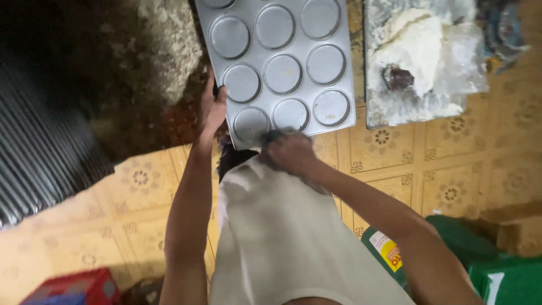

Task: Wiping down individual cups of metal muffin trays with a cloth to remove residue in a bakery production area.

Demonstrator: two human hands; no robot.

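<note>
A grey metal baking tray [350,85] with several round cups lies in front of me, its near edge at my waist. My left hand [212,107] grips the tray's left edge, fingers curled over the rim. My right hand [289,152] is closed on a dark cloth [272,136] at the tray's near edge, by the cup nearest me. The cloth is mostly hidden under my fingers. My pale apron [282,237] fills the lower middle of the view.
A slab [395,107] smeared with white dough and flour lies to the right of the tray. Yellow patterned floor tiles [451,169] spread below. Green containers [485,265] stand at lower right, a red crate [79,285] at lower left, corrugated metal [39,152] at left.
</note>
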